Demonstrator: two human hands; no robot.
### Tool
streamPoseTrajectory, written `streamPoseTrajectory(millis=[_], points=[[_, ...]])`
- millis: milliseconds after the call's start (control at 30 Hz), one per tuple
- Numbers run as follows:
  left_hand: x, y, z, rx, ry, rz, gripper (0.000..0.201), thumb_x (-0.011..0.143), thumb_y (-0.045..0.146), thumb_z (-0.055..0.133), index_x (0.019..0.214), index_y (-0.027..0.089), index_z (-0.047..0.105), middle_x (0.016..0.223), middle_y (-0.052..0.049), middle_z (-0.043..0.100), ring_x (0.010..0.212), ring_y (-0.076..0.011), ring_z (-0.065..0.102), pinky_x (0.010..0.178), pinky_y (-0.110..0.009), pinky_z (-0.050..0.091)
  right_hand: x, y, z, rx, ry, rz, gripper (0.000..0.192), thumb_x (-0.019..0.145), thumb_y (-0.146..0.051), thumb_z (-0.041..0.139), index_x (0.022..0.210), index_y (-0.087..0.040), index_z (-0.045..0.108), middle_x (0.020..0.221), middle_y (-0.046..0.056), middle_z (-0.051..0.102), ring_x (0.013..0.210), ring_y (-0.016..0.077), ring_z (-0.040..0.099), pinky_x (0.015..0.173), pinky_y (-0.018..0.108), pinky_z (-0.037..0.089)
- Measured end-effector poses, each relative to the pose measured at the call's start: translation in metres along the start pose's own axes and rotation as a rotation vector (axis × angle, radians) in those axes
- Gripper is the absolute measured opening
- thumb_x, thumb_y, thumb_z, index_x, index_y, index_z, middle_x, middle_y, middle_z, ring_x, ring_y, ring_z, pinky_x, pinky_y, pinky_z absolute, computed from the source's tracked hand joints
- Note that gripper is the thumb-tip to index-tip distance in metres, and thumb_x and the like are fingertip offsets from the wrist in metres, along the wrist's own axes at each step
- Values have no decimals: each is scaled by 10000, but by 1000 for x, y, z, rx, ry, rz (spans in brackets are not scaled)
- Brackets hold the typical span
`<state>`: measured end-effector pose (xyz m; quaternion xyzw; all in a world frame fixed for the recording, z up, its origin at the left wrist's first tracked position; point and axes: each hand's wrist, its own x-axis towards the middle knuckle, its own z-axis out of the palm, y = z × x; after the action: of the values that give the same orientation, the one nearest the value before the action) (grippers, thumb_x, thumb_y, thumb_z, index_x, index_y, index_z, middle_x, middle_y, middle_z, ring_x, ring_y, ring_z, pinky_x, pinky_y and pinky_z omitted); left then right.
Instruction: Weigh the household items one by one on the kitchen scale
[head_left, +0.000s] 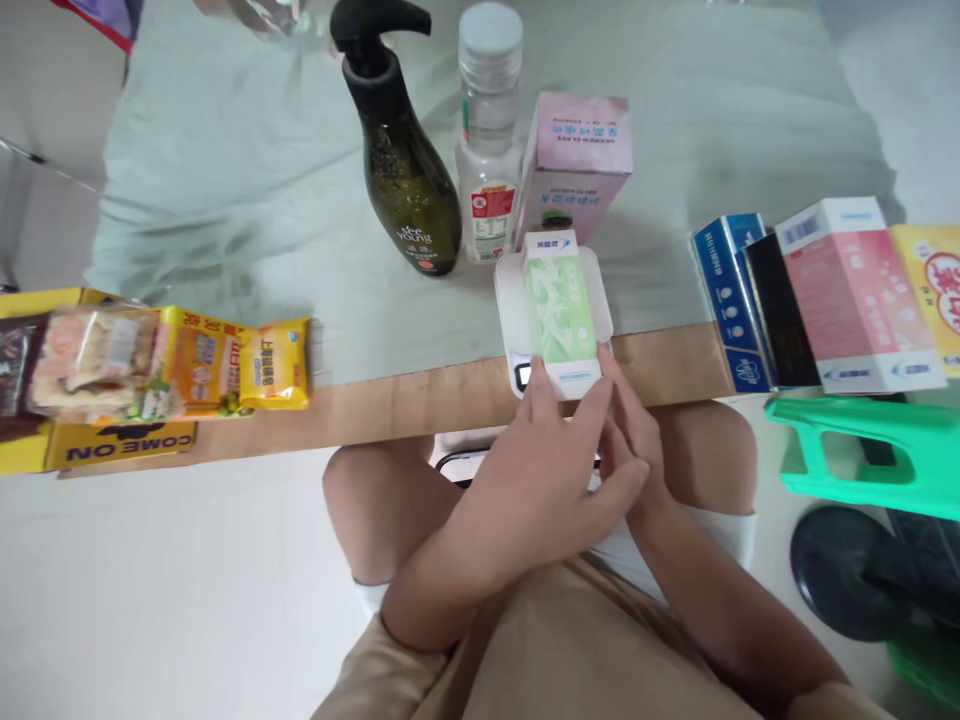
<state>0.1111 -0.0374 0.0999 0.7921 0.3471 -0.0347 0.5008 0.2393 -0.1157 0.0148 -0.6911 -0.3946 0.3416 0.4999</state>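
A green and white carton (561,305) lies lengthwise on a small white kitchen scale (510,290) at the table's near edge. My left hand (551,450) reaches over the carton's near end, its outstretched fingertips at the two near corners and its thumb pointing right. Beside the carton's right near corner is my right hand (634,420), fingers stretched forward and partly covered by the left hand. Neither hand is closed around the carton. Part of the scale's dark display shows left of my left fingertips.
Behind the scale stand a dark pump bottle (412,190), a clear capped bottle (489,150) and a pink box (577,160). Snack packets (202,365) lie at left on a yellow box (120,445). Several cartons (855,300) stand at right, above a green plastic stool (885,450).
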Motion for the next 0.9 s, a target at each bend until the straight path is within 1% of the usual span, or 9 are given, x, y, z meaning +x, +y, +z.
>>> streamPoseTrajectory(millis=[100, 200, 267, 333, 400, 467, 567, 667, 900], points=[[1, -4, -5, -1, 6, -12, 647, 1002, 506, 455, 1600, 279, 360, 1627, -227, 407, 1588, -463, 332, 1050, -592, 552, 8, 6, -6, 4, -44, 12, 678, 959, -394, 607, 1606, -328, 414, 1531, 70, 629, 1238, 247, 731, 1018, 445, 658], [-4, -16, -18, -20, 60, 26, 628, 972, 548, 502, 1540, 285, 451, 1640, -150, 463, 1614, -395, 312, 1177, -590, 465, 19, 20, -17, 9, 22, -176, 614, 947, -418, 614, 1535, -270, 517, 1567, 89, 590, 1423, 279, 605, 1207, 520, 519], [-5, -30, -29, -84, 194, 32, 504, 953, 513, 536, 1396, 276, 580, 1502, -98, 616, 1463, -327, 516, 1185, -511, 461, 28, 33, -27, 58, 129, -305, 486, 952, -432, 598, 1393, -231, 629, 1435, 109, 680, 1374, 275, 633, 1196, 527, 514], [2, -48, -35, -209, 408, 7, 259, 932, 422, 552, 1084, 251, 674, 1126, -52, 740, 1083, -228, 666, 1010, -392, 531, 37, 47, -39, 101, 230, -307, 355, 963, -450, 569, 1200, -220, 699, 1165, 94, 764, 1093, 237, 735, 1002, 461, 611], [15, -69, -33, -381, 632, -2, 189, 879, 332, 558, 718, 232, 543, 714, 4, 560, 720, -145, 526, 739, -301, 476, 44, 60, -48, 115, 291, -239, 307, 955, -473, 563, 1036, -217, 711, 932, 53, 740, 804, 178, 702, 767, 361, 607], [31, -87, -25, -555, 747, 23, 341, 817, 290, 534, 559, 219, 322, 586, 30, 290, 586, -111, 309, 609, -281, 333, 48, 70, -54, 130, 308, -191, 303, 944, -479, 562, 950, -211, 704, 819, 21, 692, 668, 133, 632, 644, 292, 545], [45, -98, -11, -692, 727, 26, 379, 701, 260, 519, 540, 210, 180, 605, 33, 123, 579, -99, 145, 558, -285, 179, 49, 75, -55, 136, 298, -185, 278, 931, -444, 576, 871, -206, 708, 732, -5, 657, 593, 98, 591, 569, 233, 488], [45, -95, -5, -702, 687, -10, 356, 626, 234, 516, 548, 205, 169, 622, 24, 114, 593, -95, 110, 535, -280, 104, 47, 73, -51, 94, 302, -180, 266, 924, -411, 582, 813, -206, 709, 683, -14, 643, 558, 87, 578, 529, 211, 458], [51, -91, -4, -595, 636, 10, 371, 639, 270, 516, 525, 207, 168, 577, 39, 104, 566, -66, 92, 528, -262, 67, 46, 69, -49, 34, 318, -191, 265, 936, -378, 550, 796, -210, 700, 687, -13, 644, 562, 87, 574, 517, 209, 460]])
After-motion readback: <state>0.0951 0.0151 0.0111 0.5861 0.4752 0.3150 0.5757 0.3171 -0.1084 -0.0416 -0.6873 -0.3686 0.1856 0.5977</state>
